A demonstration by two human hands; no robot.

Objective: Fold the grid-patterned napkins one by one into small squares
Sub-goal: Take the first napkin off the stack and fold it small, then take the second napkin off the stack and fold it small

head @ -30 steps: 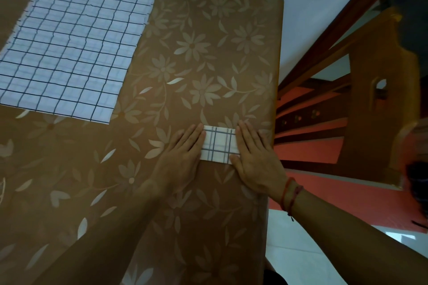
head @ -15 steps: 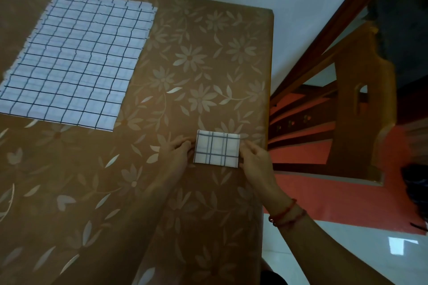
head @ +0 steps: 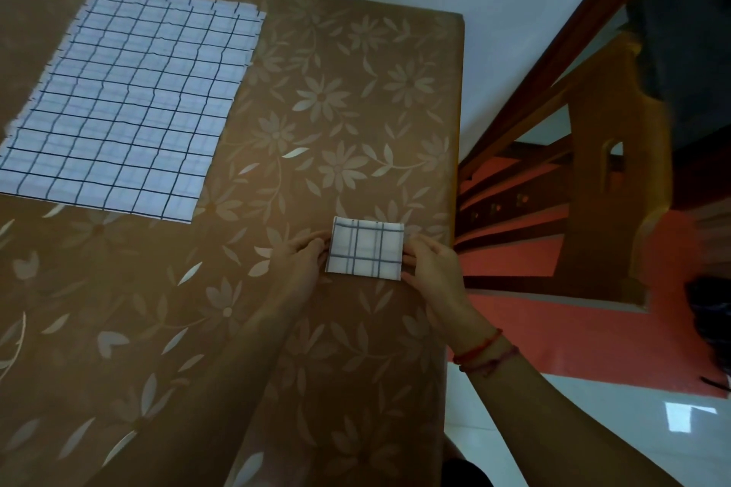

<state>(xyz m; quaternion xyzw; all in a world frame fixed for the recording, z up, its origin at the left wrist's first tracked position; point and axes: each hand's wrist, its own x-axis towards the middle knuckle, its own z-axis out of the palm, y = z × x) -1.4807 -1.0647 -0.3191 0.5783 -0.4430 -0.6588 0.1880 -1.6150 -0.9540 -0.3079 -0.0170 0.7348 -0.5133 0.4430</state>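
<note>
Right of centre, a square folded napkin [head: 366, 251], white with dark grid lines, lies on a glossy floral tablecloth [head: 316, 111]. The left hand [head: 302, 255] and right hand [head: 433, 265] pinch its sides. An unfolded napkin [head: 126, 107] lies flat upper left.

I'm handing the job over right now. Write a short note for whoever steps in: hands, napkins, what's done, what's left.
Left hand: fingers curled at the left edge of the folded napkin, pinching it.
Right hand: pinches the right edge of it.
Things: the folded napkin lies near the right side of the table; the unfolded napkin lies flat at the far left.
Done: one napkin is down to a small square.
Left: let go of it, then probably fold the flat one.
</note>
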